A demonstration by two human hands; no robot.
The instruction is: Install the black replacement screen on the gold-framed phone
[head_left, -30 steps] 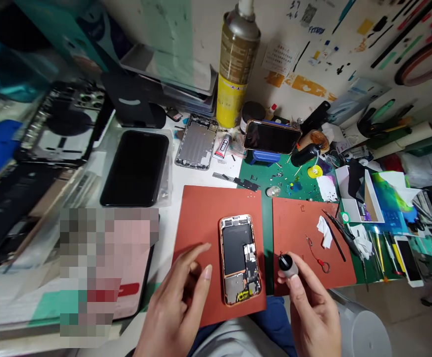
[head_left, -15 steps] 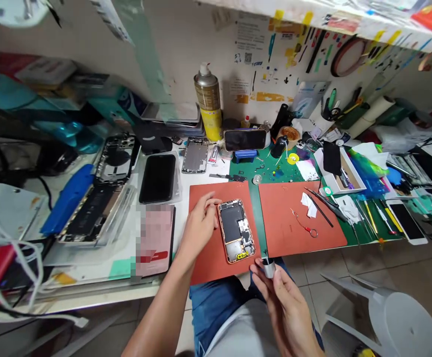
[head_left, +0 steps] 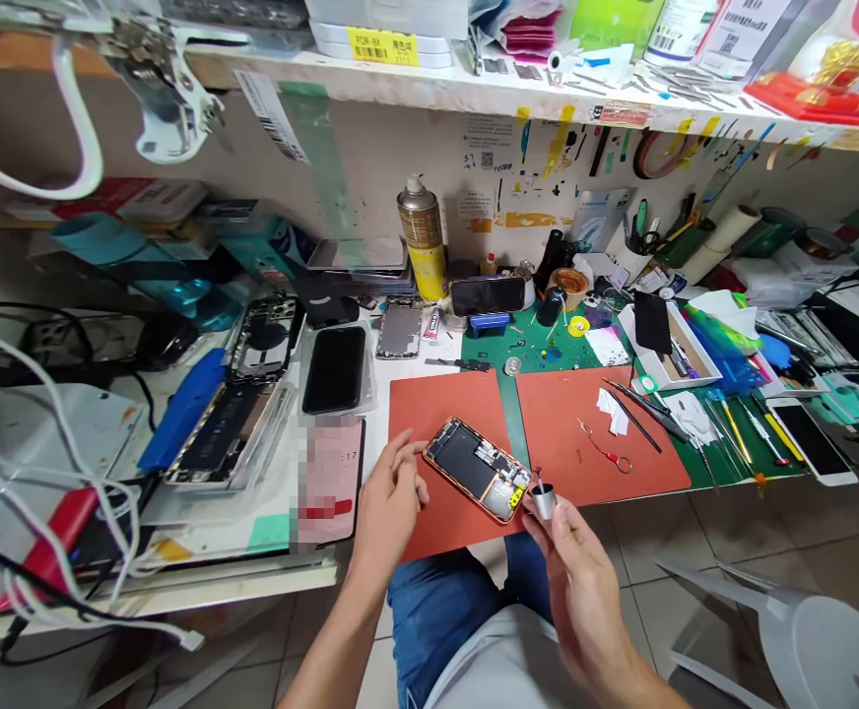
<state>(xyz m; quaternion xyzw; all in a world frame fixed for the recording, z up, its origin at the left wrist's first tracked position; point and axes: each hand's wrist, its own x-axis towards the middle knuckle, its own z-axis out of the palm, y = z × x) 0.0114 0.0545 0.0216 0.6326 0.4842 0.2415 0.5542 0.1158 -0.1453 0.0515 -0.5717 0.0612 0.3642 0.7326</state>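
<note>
Head view. Opened phone with a thin copper-orange frame, dark battery and bare circuitry facing up, lies aslant on the nearer-left brick-red rectangular mat, one end toward each hand.

Left hand: beside the phone's upper-left corner, over the mat's left edge. Fingers extended, slightly bent and loosely parted; no object seen in them. Contact with the frame: cannot tell.

Right hand: at the phone's lower-right end. Thumb and fingers pinch a small silver-grey cylinder with a dark mouth, a thin dark-tipped piece standing up from it. Whether any finger touches the phone is unclear.

To the right, a second brick-red mat bears a red tool with a ring end, crumpled white tissue and a slim black rod. Behind, on the green work surface, a dark-screened phone leans on a small blue stand. Nearby, a tall yellow-and-bronze spray can stands upright.
</note>
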